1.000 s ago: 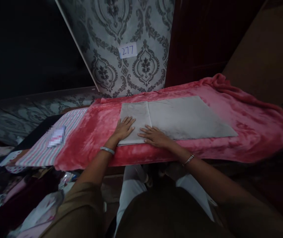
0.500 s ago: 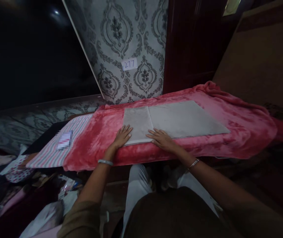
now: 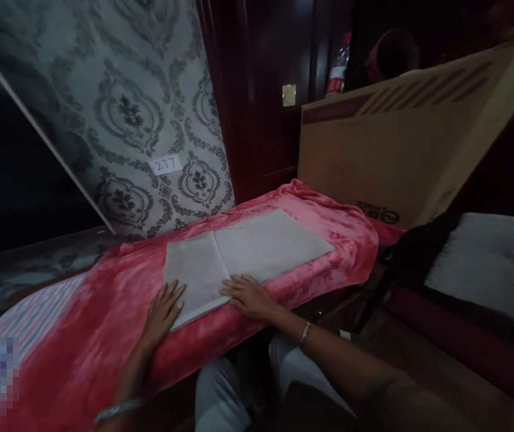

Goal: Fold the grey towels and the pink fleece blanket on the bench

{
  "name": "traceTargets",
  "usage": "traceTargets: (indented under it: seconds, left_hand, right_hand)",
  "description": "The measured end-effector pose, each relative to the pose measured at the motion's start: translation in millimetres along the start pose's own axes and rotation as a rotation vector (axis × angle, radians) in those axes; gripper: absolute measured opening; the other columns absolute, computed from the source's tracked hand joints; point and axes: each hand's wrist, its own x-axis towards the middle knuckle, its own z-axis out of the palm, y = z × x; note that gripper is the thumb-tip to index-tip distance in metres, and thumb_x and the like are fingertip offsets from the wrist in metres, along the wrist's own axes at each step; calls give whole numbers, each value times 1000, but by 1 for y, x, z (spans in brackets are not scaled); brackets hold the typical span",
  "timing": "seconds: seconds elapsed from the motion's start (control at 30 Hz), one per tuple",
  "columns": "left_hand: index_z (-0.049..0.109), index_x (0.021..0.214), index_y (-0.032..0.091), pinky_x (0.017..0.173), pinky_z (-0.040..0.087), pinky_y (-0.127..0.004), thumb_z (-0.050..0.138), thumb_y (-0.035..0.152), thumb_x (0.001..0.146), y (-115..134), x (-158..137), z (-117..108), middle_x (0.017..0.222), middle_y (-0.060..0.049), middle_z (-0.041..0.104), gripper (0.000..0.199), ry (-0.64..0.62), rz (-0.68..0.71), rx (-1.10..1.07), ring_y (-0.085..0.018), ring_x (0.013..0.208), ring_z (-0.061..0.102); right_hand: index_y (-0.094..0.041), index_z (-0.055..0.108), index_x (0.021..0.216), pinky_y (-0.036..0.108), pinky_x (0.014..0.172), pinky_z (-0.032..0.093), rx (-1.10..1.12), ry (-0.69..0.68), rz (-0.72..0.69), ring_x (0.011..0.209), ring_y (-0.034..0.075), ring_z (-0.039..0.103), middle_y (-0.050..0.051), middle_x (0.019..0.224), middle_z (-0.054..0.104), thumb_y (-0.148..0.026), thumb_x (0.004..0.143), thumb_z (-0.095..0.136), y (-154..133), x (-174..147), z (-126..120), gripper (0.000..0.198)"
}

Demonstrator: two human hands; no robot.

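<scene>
A light grey cloth (image 3: 257,246), flat and folded, with a seam or fold line across it, lies on a red plush blanket (image 3: 117,300). My left hand (image 3: 163,311) rests palm down at the cloth's near left corner, fingers spread. Flat on the near edge, just right of the fold line, is my right hand (image 3: 248,295), its fingers stretched out. Neither hand grasps anything. What kind of item the grey cloth is cannot be made out.
A large cardboard box (image 3: 356,144) stands behind the blanket's right end, a bottle (image 3: 338,69) beyond it. Striped fabric (image 3: 43,306) lies at the left. A number card (image 3: 166,164) is on the patterned wall. At right sits a grey-topped seat (image 3: 491,264).
The view has swung to the right, bringing the box, bottle and grey-topped seat into sight. Both hands still lie flat on the cloth in nearly the same places.
</scene>
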Motion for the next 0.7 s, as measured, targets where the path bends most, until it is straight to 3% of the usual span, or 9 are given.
traceTargets:
  seconds: [0.13,0.27,0.4,0.47,0.57,0.7]
  left_hand:
    - [59,141,31,120,34,-49,40,39,93,-4,6,-7,157,-1,46,52,13,16,-2,-26,150,34]
    - [63,136,25,117,38,-53,35,41,94,18,23,-20,149,-7,55,53,-5,-32,43,-27,142,48]
    - [55,143,14,121,33,-48,28,35,97,75,51,-27,152,-12,52,58,-28,46,69,-25,144,44]
    - [49,148,12,122,30,-51,30,33,97,106,62,-25,155,-15,46,58,-31,56,101,-26,147,39]
    - [44,152,14,121,27,-59,34,33,97,136,70,-15,159,-17,41,59,-46,38,160,-30,151,32]
    - [41,154,18,120,23,-65,31,36,99,147,68,2,163,-16,32,59,-93,15,227,-32,153,25]
  right_hand:
    - [-39,56,145,28,120,37,50,19,-28,142,19,46,-9,149,53,-33,100,48,15,-18,-4,47]
    - [-27,61,142,38,117,42,125,167,41,136,21,53,4,141,63,-34,100,45,63,-40,-20,45]
    - [-24,63,138,56,115,38,57,485,329,135,26,53,12,142,61,-30,95,45,130,-66,-58,46]
    - [-22,61,140,58,116,35,-21,552,491,136,29,51,13,143,60,-27,91,47,161,-79,-80,51]
    - [-15,56,144,54,116,35,-132,517,716,135,30,50,15,143,59,-24,86,49,191,-97,-108,59]
    - [-12,50,149,46,109,43,-192,362,957,130,30,55,17,139,61,-25,89,50,209,-110,-126,61]
